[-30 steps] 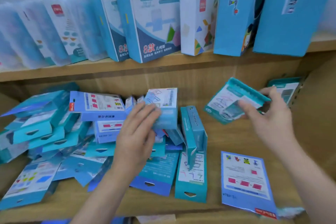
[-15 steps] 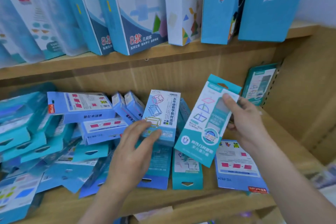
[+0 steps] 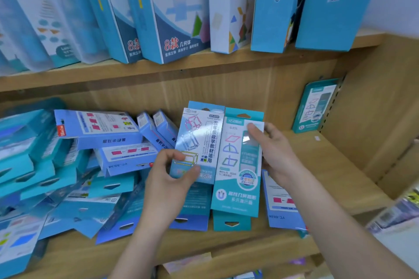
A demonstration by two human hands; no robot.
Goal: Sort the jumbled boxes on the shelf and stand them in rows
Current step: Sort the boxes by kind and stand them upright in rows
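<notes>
While both hands were up over the lower shelf (image 3: 335, 165), each held one box, the two side by side and touching along their long edges. Head view, the only one: the left hand (image 3: 167, 188) pinched the blue box (image 3: 199, 140) near its lower end, thumb on the printed face, the other fingers (image 3: 169, 154) curled at its left edge. The right hand (image 3: 278, 154) gripped the teal box (image 3: 238, 165) by its right edge, thumb across the upper face, the remaining fingers behind it and out of sight. Both boxes were upright, hang tabs up, held above the flat-lying ones and not set down.

Step, as I judged it: comparing two picked boxes before standing them. A standing teal box (image 3: 315, 106), seemingly the same kind, leaned at the right side panel, well apart from the hands; a row probably starts there. The next move would call for carrying the held teal box right and seating its bottom edge on bare board beside that one, tilted back a little so it doesn't topple. The blue one needs its own row. Most of the task was left: the jumbled pile (image 3: 90, 165) lay mostly flat and overlapping.

Hard to see: the pile's left end was cut off and blurred, and most print was unreadable. The flat box (image 3: 281, 206) under the right wrist was partly covered, and the boxes beneath the held pair were mostly hidden. The big boxes (image 3: 176, 13) on the upper shelf were cropped at the top.
</notes>
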